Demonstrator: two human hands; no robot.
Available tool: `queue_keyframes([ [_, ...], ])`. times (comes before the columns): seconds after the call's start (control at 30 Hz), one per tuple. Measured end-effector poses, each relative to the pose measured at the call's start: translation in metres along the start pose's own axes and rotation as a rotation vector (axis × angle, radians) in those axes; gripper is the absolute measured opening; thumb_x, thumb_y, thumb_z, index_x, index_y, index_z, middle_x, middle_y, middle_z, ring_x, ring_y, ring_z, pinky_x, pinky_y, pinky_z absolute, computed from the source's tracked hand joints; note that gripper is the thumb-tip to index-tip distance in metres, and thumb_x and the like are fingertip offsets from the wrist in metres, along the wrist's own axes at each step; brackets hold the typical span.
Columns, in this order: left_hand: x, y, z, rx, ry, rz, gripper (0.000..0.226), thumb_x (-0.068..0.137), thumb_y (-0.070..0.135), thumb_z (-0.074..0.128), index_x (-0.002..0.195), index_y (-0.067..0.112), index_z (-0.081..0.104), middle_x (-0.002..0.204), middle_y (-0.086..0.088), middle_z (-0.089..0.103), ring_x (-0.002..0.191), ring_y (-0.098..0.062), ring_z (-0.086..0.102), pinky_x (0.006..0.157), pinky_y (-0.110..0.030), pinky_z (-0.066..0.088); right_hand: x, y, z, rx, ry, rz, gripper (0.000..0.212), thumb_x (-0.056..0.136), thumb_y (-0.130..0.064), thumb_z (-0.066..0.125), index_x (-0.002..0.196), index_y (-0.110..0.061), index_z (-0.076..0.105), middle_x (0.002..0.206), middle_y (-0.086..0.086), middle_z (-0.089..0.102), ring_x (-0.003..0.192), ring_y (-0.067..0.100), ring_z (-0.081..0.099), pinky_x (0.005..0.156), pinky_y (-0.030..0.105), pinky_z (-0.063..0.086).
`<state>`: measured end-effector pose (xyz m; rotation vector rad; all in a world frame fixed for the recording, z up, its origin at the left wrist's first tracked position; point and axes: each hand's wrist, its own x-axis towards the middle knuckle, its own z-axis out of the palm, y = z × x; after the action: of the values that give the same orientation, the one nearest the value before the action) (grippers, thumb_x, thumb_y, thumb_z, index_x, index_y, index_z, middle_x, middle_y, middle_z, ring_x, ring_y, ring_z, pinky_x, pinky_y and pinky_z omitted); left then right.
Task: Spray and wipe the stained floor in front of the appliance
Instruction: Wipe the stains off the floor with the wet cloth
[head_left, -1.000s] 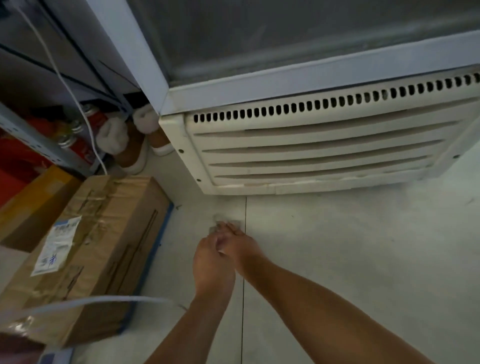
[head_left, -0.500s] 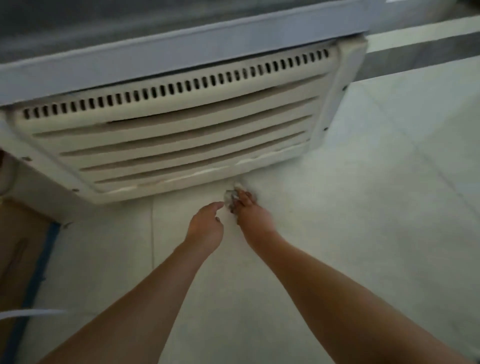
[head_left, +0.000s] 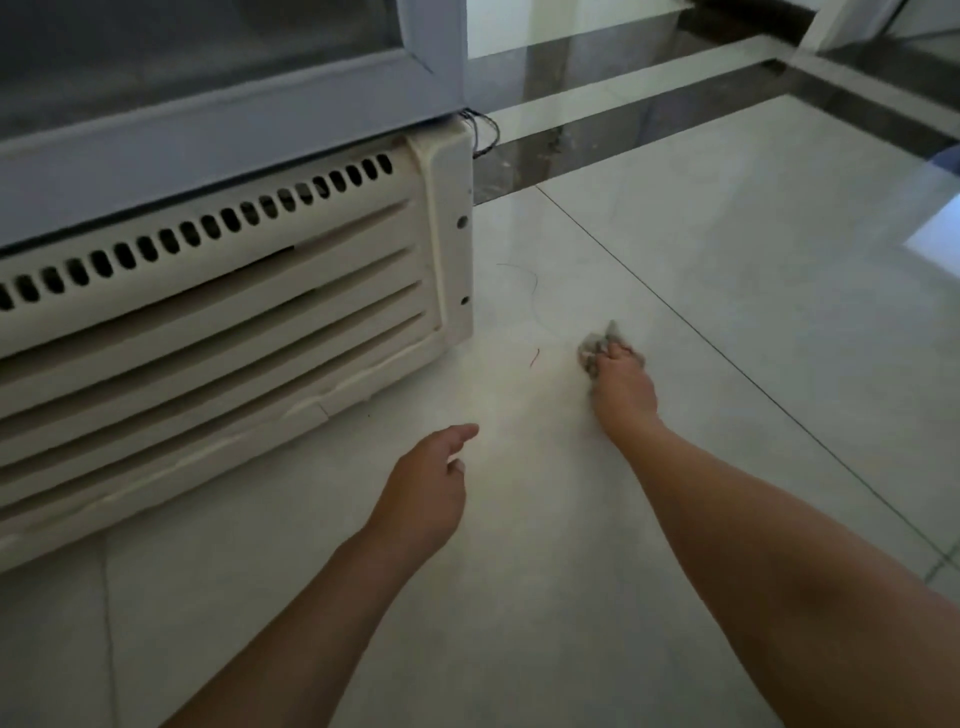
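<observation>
My right hand (head_left: 622, 388) presses a small crumpled grey rag (head_left: 597, 347) onto the pale tiled floor (head_left: 545, 545), just right of the appliance's front corner. Its fingers are curled over the rag, which sticks out beyond the fingertips. My left hand (head_left: 426, 493) hovers lower and to the left, fingers loosely apart and holding nothing. The appliance (head_left: 223, 291) is a white unit with a slotted cream vent grille at its base and a glass door above. No spray bottle is in view.
A thin reddish thread (head_left: 534, 358) and a fine curved hair (head_left: 524, 275) lie on the tile near the appliance corner. Black wires (head_left: 483, 132) hang at the appliance's right side. A dark stone strip (head_left: 597, 130) crosses the floor behind.
My view has swung right, so the cardboard box at the left is out of sight. My right hand slid the rag rightward along the floor past the grille corner. My left hand separated from it.
</observation>
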<state>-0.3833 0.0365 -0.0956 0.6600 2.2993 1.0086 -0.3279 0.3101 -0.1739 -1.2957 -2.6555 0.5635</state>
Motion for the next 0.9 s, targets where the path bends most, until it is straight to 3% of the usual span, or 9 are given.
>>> queue_keyframes([
  [0.13,0.01,-0.005,-0.002,-0.006,0.004,-0.016,0.045,0.097,0.007,0.04,0.133,0.03,0.052,0.14,0.007,0.053,0.13,-0.008,0.047,0.111,-0.028,0.035,-0.016,-0.064,0.04,0.029,-0.032,-0.272,0.037,0.098,-0.019,0.044,0.134,-0.019,0.053,0.148,0.002,0.038,0.133,0.02,0.041,0.093,0.021,0.032],
  [0.23,0.011,-0.008,0.005,0.0,-0.006,-0.037,0.045,0.097,0.006,0.039,0.134,0.03,0.051,0.14,0.007,0.052,0.131,-0.008,0.046,0.113,-0.031,0.035,-0.025,-0.105,0.061,-0.053,-0.163,-0.616,0.042,0.098,-0.017,0.041,0.139,-0.018,0.048,0.155,0.001,0.031,0.143,0.019,0.027,0.109,0.026,0.03],
  [0.3,0.011,-0.01,0.008,0.009,-0.016,-0.041,0.045,0.097,0.006,0.039,0.133,0.03,0.052,0.139,0.008,0.053,0.131,-0.008,0.045,0.112,-0.029,0.034,0.005,-0.093,0.063,-0.083,-0.216,-0.709,0.045,0.096,-0.023,0.04,0.141,-0.021,0.045,0.155,0.001,0.032,0.142,0.02,0.029,0.112,0.035,0.034],
  [0.4,0.012,-0.01,0.007,0.009,-0.016,-0.021,0.043,0.098,0.008,0.04,0.131,0.031,0.054,0.137,0.009,0.054,0.13,-0.008,0.046,0.11,-0.024,0.032,0.06,-0.02,0.045,-0.236,0.025,-0.585,0.052,0.079,-0.051,0.047,0.128,-0.038,0.054,0.14,-0.009,0.051,0.124,0.016,0.053,0.102,0.031,0.04],
  [0.5,0.015,-0.014,0.001,0.019,-0.008,-0.036,0.042,0.098,0.009,0.04,0.132,0.032,0.053,0.137,0.01,0.053,0.13,-0.007,0.046,0.11,-0.025,0.033,0.081,0.032,0.016,-0.279,0.11,-0.19,0.041,0.091,-0.04,0.044,0.13,-0.039,0.054,0.138,-0.009,0.053,0.122,0.018,0.053,0.09,0.026,0.037],
  [0.53,0.017,-0.015,0.0,0.014,-0.005,-0.039,0.042,0.098,0.009,0.04,0.131,0.032,0.053,0.138,0.01,0.054,0.13,-0.007,0.046,0.11,-0.025,0.033,0.082,0.033,0.015,-0.245,0.109,-0.162,0.039,0.094,-0.034,0.043,0.132,-0.033,0.054,0.142,-0.006,0.05,0.127,0.019,0.049,0.093,0.026,0.037],
  [0.6,0.022,-0.016,0.0,-0.006,-0.006,-0.054,0.043,0.098,0.008,0.039,0.13,0.032,0.054,0.138,0.008,0.054,0.129,-0.007,0.047,0.108,-0.023,0.033,0.07,0.003,0.027,-0.174,0.069,-0.221,0.036,0.096,-0.028,0.046,0.13,-0.027,0.057,0.146,-0.002,0.045,0.133,0.019,0.043,0.098,0.023,0.034],
  [0.77,0.041,-0.002,0.017,-0.029,0.002,-0.062,0.045,0.097,0.006,0.039,0.133,0.029,0.052,0.14,0.006,0.053,0.131,-0.008,0.046,0.11,-0.026,0.034,0.024,-0.087,0.059,-0.124,-0.157,-0.696,0.04,0.099,-0.022,0.041,0.138,-0.021,0.049,0.153,-0.002,0.035,0.14,0.017,0.032,0.106,0.022,0.027],
  [0.9,0.041,0.006,0.017,-0.023,-0.005,-0.036,0.043,0.097,0.007,0.04,0.133,0.028,0.052,0.139,0.008,0.053,0.131,-0.008,0.046,0.112,-0.026,0.032,0.076,-0.015,0.017,-0.19,-0.075,-0.435,0.043,0.092,-0.016,0.045,0.133,-0.023,0.053,0.148,0.002,0.041,0.131,0.026,0.045,0.103,0.033,0.039],
])
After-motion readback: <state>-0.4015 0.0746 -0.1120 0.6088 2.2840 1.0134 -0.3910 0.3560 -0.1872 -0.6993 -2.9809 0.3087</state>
